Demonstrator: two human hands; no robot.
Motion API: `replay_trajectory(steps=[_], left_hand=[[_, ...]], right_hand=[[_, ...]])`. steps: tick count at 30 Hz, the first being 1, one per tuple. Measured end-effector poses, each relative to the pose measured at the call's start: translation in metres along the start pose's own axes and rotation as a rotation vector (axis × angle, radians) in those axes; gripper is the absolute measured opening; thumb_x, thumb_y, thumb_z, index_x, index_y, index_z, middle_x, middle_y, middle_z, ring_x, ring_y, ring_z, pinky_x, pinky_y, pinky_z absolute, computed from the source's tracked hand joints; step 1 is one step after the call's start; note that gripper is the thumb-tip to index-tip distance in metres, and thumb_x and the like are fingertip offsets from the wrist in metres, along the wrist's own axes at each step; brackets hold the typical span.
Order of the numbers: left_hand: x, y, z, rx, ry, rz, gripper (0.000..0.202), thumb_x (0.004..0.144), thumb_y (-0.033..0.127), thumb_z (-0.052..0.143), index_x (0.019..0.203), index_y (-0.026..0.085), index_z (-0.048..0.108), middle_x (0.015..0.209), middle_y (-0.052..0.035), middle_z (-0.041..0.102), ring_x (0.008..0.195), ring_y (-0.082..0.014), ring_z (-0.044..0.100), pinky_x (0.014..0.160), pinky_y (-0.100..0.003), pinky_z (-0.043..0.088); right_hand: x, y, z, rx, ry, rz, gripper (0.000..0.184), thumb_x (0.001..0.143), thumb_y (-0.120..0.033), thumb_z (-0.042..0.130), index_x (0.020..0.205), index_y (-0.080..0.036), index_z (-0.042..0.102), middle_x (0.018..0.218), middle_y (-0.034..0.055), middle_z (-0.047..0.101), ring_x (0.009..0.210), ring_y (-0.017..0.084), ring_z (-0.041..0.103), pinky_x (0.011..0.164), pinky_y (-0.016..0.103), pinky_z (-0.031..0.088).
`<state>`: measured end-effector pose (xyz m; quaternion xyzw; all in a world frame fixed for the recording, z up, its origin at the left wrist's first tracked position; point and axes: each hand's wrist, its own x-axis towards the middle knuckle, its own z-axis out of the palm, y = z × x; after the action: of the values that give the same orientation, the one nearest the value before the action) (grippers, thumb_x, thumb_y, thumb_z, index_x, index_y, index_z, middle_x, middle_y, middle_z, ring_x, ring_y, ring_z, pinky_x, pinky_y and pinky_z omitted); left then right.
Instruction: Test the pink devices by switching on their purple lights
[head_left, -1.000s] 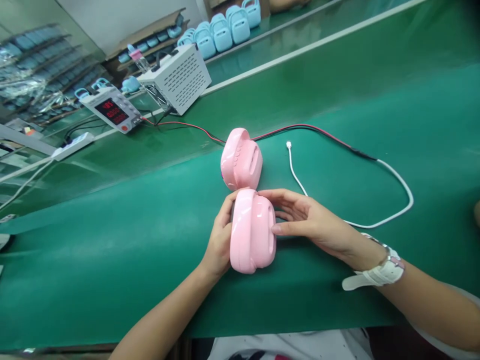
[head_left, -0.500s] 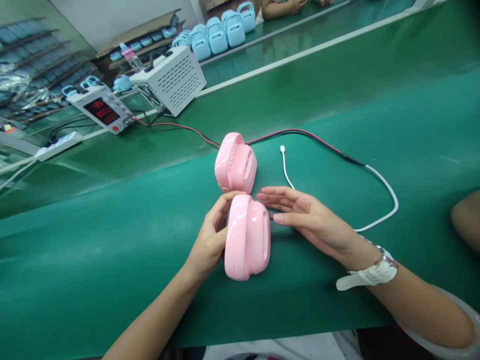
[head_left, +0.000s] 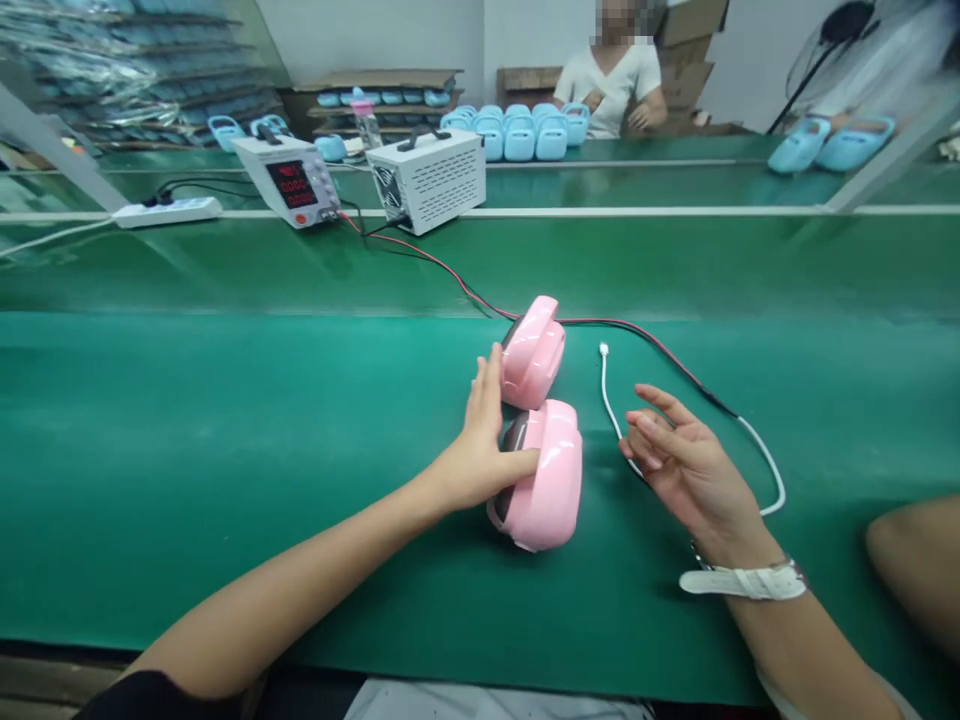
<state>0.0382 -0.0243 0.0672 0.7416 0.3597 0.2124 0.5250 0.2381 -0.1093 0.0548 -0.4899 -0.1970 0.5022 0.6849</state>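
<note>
Two glossy pink plastic devices, each with a rounded handle band and a dark face on the left side, stand one behind the other on the green table. On the near pink device [head_left: 556,490] rests the thumb of my left hand [head_left: 480,450]. Its other fingers are stretched out against the left side of the far pink device [head_left: 536,355]. My right hand [head_left: 690,470], with a white-strapped watch [head_left: 746,582], is raised to the right with fingers loosely apart and nothing in them. Under it runs a white cable [head_left: 606,385] with a small plug at its end.
Red and black wires [head_left: 450,270] lead from a power supply with red digits [head_left: 289,180] into a white cable. Beside it are a grey vented box [head_left: 427,180] and a power strip [head_left: 169,212]. Blue devices [head_left: 520,135] and a person [head_left: 611,80] are behind; another person's arm [head_left: 919,565] is at right.
My left hand has loosened from the near pink device and spread across both. Both devices have turned, showing dark faces. My right hand has moved away rightward. The camera has tilted up and levelled.
</note>
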Motion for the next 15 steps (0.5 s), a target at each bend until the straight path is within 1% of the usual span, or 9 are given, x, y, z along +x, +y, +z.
replay_trajectory(steps=[2,3,5,7,11,15], left_hand=[[0.001,0.006,0.004,-0.003,-0.024,-0.024,0.116,0.063,0.034,0.063,0.146,0.023,-0.017,0.154,-0.0074,-0.024,0.140,-0.0297,-0.022,0.115,-0.053,-0.006],[0.001,0.009,0.005,0.001,-0.035,-0.042,0.118,0.062,0.034,0.063,0.146,0.021,-0.018,0.153,-0.0087,-0.026,0.140,-0.0285,-0.024,0.115,-0.052,-0.006],[0.000,0.014,0.006,0.009,-0.053,-0.077,0.120,0.061,0.034,0.064,0.145,0.018,-0.020,0.151,-0.0108,-0.029,0.139,-0.0264,-0.025,0.115,-0.050,-0.006],[-0.002,0.016,0.004,0.007,-0.066,-0.087,0.119,0.062,0.034,0.064,0.145,0.018,-0.020,0.151,-0.0112,-0.028,0.139,-0.0253,-0.025,0.115,-0.051,-0.006],[-0.005,0.010,0.002,-0.033,-0.073,-0.071,0.115,0.064,0.035,0.062,0.146,0.021,-0.016,0.153,-0.0090,-0.023,0.139,-0.0252,-0.025,0.114,-0.052,-0.007],[-0.006,0.007,0.005,-0.065,-0.067,-0.073,0.115,0.063,0.037,0.063,0.147,0.024,-0.014,0.153,-0.0095,-0.022,0.140,-0.0272,-0.022,0.114,-0.053,-0.004]], right_hand=[[0.001,0.001,0.000,-0.010,0.020,0.010,0.047,0.047,-0.028,0.091,0.089,-0.025,0.069,0.064,-0.0053,0.062,0.043,0.004,0.039,0.050,0.019,0.046],[0.002,0.001,0.000,-0.003,0.023,0.015,0.044,0.047,-0.031,0.091,0.085,-0.025,0.069,0.065,-0.0048,0.062,0.045,0.005,0.042,0.051,0.020,0.047],[0.003,0.001,0.001,0.022,0.009,0.019,0.035,0.048,-0.037,0.090,0.070,-0.023,0.066,0.067,-0.0040,0.061,0.049,0.008,0.046,0.053,0.022,0.049],[0.003,0.000,0.002,0.030,-0.012,0.017,0.034,0.051,-0.039,0.088,0.059,-0.021,0.061,0.070,-0.0033,0.059,0.053,0.009,0.048,0.056,0.024,0.051],[0.002,-0.001,0.003,-0.006,-0.016,0.022,0.033,0.050,-0.036,0.088,0.055,-0.019,0.060,0.073,-0.0023,0.057,0.056,0.010,0.048,0.057,0.026,0.051],[0.000,0.000,0.004,-0.015,-0.012,0.049,0.036,0.047,-0.037,0.089,0.052,-0.019,0.059,0.069,-0.0018,0.055,0.055,0.010,0.048,0.055,0.027,0.049]])
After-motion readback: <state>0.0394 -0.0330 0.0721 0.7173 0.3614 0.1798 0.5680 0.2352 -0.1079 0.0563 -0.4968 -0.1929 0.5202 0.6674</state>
